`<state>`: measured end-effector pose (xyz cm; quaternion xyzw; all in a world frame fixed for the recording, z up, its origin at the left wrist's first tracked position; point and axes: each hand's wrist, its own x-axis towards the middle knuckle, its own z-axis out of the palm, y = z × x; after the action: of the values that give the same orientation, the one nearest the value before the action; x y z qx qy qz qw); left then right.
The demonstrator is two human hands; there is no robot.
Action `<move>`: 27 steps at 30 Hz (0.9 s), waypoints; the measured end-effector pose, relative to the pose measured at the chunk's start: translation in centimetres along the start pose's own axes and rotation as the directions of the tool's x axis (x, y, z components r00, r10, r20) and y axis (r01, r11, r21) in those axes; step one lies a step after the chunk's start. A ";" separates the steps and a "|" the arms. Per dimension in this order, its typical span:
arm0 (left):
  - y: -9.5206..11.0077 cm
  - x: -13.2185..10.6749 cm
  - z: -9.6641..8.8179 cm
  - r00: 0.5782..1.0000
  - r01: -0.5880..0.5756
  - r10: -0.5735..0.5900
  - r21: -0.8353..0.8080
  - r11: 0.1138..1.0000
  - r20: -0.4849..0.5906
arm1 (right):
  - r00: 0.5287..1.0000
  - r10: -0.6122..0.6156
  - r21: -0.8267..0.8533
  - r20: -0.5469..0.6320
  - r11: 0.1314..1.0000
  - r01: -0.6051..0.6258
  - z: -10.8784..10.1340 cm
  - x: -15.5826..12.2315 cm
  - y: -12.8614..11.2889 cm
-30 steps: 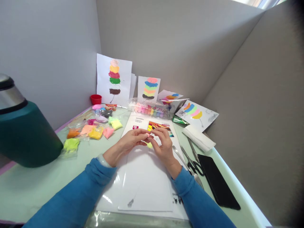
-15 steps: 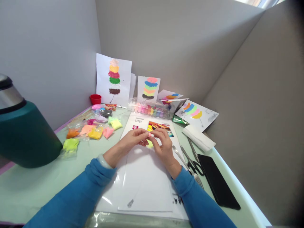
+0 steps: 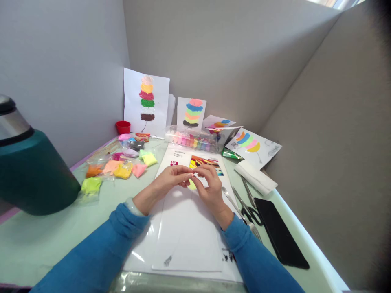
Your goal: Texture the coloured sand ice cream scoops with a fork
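Note:
Over the sheet of white paper [image 3: 189,236], my left hand [image 3: 169,180] and my right hand [image 3: 211,190] meet fingertip to fingertip. Both are closed in a pinch on a small piece of pink clay [image 3: 192,174], mostly covered by the fingers. Just below the fingertips, a patch of yellow clay [image 3: 192,185] shows on the paper, partly hidden by my hands. A faint pencil line and a small dark smudge mark the lower part of the sheet.
Bags of coloured clay [image 3: 123,171] lie at left, near a large green bottle [image 3: 36,175] and a red cup [image 3: 123,127]. Scissors [image 3: 249,209], a fork [image 3: 253,231], a black phone [image 3: 281,232] and a white tissue roll [image 3: 255,178] lie at right. Painted cards [image 3: 191,114] lean at the back.
The fingertips have closed in further around the pink clay, so less of it shows. Both hands stay in nearly the same place, and nothing else has visibly moved.

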<state>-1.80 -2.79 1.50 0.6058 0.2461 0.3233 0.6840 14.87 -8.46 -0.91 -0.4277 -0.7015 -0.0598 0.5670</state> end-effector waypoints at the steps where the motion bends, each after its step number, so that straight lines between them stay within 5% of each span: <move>1: 0.1 0.0 0.0 1.000 0.006 -0.006 -0.001 1.000 -0.010 | 1.000 -0.008 -0.001 0.006 1.000 0.008 0.0 0.0 0.0; 27: -0.1 0.1 0.0 0.996 0.088 -0.088 0.024 0.996 0.003 | 0.998 -0.026 -0.072 0.060 0.997 0.031 0.0 0.0 -0.3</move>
<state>-1.71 -2.68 1.37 0.6033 0.2747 0.2887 0.6908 14.71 -8.64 -0.75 -0.4397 -0.7214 -0.0808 0.5289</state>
